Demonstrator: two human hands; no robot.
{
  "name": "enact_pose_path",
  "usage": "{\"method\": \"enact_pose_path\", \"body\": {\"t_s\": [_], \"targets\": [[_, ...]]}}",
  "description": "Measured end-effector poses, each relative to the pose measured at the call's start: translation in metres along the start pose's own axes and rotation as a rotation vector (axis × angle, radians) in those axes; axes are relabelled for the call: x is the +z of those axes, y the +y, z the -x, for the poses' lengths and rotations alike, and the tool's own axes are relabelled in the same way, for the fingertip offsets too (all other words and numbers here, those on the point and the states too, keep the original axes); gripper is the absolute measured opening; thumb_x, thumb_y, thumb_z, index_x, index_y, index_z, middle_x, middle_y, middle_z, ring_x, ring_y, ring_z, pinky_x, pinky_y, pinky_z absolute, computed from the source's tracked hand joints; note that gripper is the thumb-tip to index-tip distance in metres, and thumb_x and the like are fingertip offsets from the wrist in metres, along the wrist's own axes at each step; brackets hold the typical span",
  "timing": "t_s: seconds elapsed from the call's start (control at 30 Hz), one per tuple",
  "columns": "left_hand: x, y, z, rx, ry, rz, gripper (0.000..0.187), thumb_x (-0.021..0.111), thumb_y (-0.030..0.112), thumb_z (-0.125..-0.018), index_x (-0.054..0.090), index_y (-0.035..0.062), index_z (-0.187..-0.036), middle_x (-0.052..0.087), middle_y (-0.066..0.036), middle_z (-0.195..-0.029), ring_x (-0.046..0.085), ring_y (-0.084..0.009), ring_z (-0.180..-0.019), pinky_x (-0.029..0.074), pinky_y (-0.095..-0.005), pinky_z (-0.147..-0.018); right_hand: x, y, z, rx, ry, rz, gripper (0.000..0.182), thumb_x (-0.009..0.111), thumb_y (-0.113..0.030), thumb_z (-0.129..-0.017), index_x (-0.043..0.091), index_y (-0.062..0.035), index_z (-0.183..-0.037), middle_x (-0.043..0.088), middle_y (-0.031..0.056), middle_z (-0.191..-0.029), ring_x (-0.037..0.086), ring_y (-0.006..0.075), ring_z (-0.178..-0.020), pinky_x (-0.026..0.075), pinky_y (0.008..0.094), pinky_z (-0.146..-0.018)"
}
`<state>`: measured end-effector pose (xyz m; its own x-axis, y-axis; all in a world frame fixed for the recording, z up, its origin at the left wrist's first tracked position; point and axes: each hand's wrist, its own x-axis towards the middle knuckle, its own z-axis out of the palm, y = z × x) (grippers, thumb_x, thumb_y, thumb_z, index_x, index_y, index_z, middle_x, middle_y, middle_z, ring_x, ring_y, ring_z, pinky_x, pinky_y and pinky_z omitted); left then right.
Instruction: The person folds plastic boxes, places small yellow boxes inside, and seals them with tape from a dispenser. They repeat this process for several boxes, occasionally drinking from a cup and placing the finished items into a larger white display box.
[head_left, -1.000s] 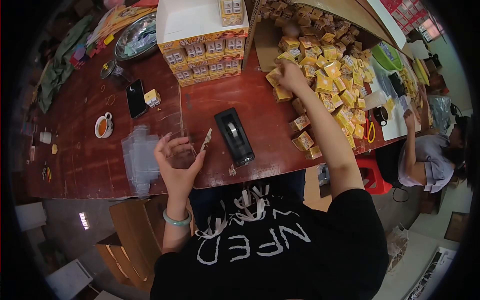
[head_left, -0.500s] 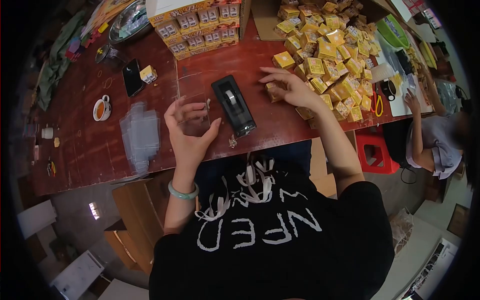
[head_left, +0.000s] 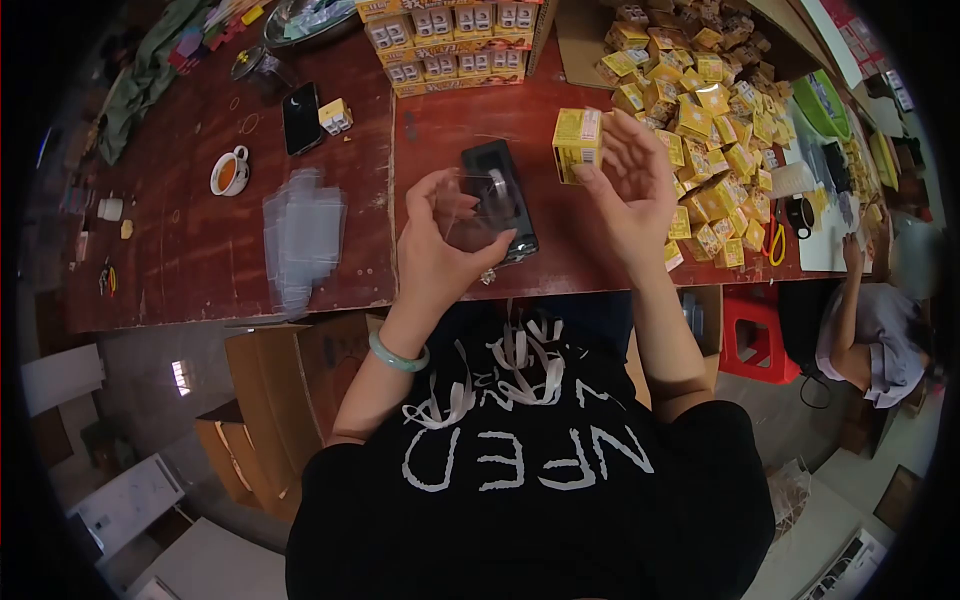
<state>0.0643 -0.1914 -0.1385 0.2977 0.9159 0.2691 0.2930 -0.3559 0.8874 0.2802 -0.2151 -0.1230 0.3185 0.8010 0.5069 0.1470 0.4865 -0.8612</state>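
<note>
Here, right fingers (head_left: 645, 142) hold a yellow-and-white, barcoded box (head_left: 573, 140); left fingers (head_left: 428, 192) hold clear plastic (head_left: 470, 226).

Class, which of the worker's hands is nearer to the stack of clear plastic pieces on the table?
Left. The left hand is to the right of the stack; the right hand, holding a yellow box, is farther right.

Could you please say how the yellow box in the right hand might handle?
The yellow box is probably light, as the right hand holds it near the fingertips. Its flat faces and square edges suggest sliding rather than rolling. It looks like printed card, so squeezing might dent it.
</note>
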Motion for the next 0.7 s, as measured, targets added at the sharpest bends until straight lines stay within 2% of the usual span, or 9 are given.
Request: {"method": "enact_pose_path", "body": {"t_s": [0.03,0.07,0.17,0.27,0.33,0.43,0.53,0.63,0.7], "targets": [[0.005,-0.002,0.0,0.042,0.022,0.004,0.085,0.09,0.009,-0.067,0.038,0.0041,-0.134,0.061,-0.009,-0.106,0.062,-0.0178,-0.094,0.052,-0.0322,-0.082,0.01,-0.016,-0.002,-0.047,-0.023,-0.131,0.063,0.076,0.002,-0.083,0.044,0.003,-0.136,0.055,0.015,-0.135,0.056,0.023,-0.124,0.044,0.0351,-0.106],[0.008,0.0,0.001,0.037,0.03,0.009,0.085,0.09,0.01,-0.066,0.038,0.0039,-0.133,0.061,-0.01,-0.106,0.062,-0.0185,-0.094,0.052,-0.0325,-0.082,0.023,-0.018,0.0,-0.101,-0.007,-0.174,0.06,0.079,0.001,-0.079,0.051,0.001,-0.132,0.057,0.0171,-0.134,0.057,0.0257,-0.123,0.046,0.0356,-0.104],[0.008,0.009,0.0,0.039,0.056,-0.05,0.084,0.09,0.013,-0.065,0.04,0.0033,-0.132,0.061,-0.011,-0.109,0.063,-0.021,-0.095,0.053,-0.0333,-0.083,0.034,-0.029,-0.005,-0.372,-0.191,0.288,0.049,0.081,-0.001,-0.071,0.065,-0.0012,-0.118,0.061,0.0173,-0.131,0.061,0.0323,-0.117,0.051,0.0393,-0.096],[0.001,0.018,-0.002,0.071,0.09,-0.211,0.083,0.09,0.017,-0.063,0.042,0.0035,-0.13,0.062,-0.012,-0.108,0.066,-0.025,-0.094,0.055,-0.0345,-0.079,0.033,-0.028,-0.004,-0.386,-0.386,0.339,0.048,0.079,-0.001,-0.073,0.066,-0.0034,-0.119,0.062,0.013,-0.131,0.061,0.0327,-0.115,0.051,0.0407,-0.095],[0.001,0.014,-0.002,0.141,0.103,-0.273,0.081,0.09,0.021,-0.063,0.044,0.0049,-0.128,0.064,-0.013,-0.101,0.069,-0.0285,-0.089,0.057,-0.0361,-0.071,0.028,-0.029,-0.005,-0.234,-0.468,0.231,0.045,0.075,0.0,-0.077,0.066,-0.0051,-0.121,0.063,0.012,-0.13,0.06,0.0333,-0.117,0.051,0.0413,-0.098],[0.005,0.017,-0.003,0.186,0.122,-0.28,0.081,0.089,0.021,-0.062,0.045,0.0043,-0.128,0.063,-0.015,-0.105,0.068,-0.032,-0.09,0.057,-0.0393,-0.074,0.022,-0.025,-0.009,-0.073,-0.532,0.14,0.042,0.072,-0.003,-0.08,0.066,-0.0045,-0.122,0.064,0.0139,-0.13,0.059,0.0336,-0.121,0.048,0.0429,-0.102],[0.008,0.017,-0.004,0.221,0.16,-0.202,0.083,0.089,0.022,-0.063,0.042,0.0038,-0.13,0.062,-0.017,-0.11,0.068,-0.0336,-0.093,0.057,-0.0408,-0.077,0.025,-0.026,-0.006,-0.253,-0.519,0.319,0.04,0.072,-0.006,-0.082,0.067,-0.0045,-0.121,0.064,0.0128,-0.129,0.06,0.0313,-0.118,0.046,0.044,-0.103],[0.01,0.014,0.0,0.155,0.07,-0.068,0.091,0.089,0.012,-0.066,0.031,0.0035,-0.136,0.056,-0.019,-0.119,0.062,-0.0268,-0.106,0.052,-0.0347,-0.087,0.027,-0.024,-0.001,-0.349,-0.509,0.383,0.038,0.072,-0.008,-0.082,0.068,-0.0048,-0.12,0.065,0.011,-0.127,0.06,0.0324,-0.118,0.044,0.0452,-0.105],[0.012,0.01,0.001,0.203,0.067,-0.054,0.091,0.089,0.011,-0.067,0.029,0.004,-0.135,0.054,-0.019,-0.121,0.061,-0.0264,-0.107,0.052,-0.0351,-0.088,0.024,-0.026,-0.001,-0.387,-0.505,0.395,0.038,0.071,-0.007,-0.081,0.068,-0.0034,-0.119,0.065,0.0119,-0.126,0.059,0.033,-0.118,0.044,0.0444,-0.105]]}}
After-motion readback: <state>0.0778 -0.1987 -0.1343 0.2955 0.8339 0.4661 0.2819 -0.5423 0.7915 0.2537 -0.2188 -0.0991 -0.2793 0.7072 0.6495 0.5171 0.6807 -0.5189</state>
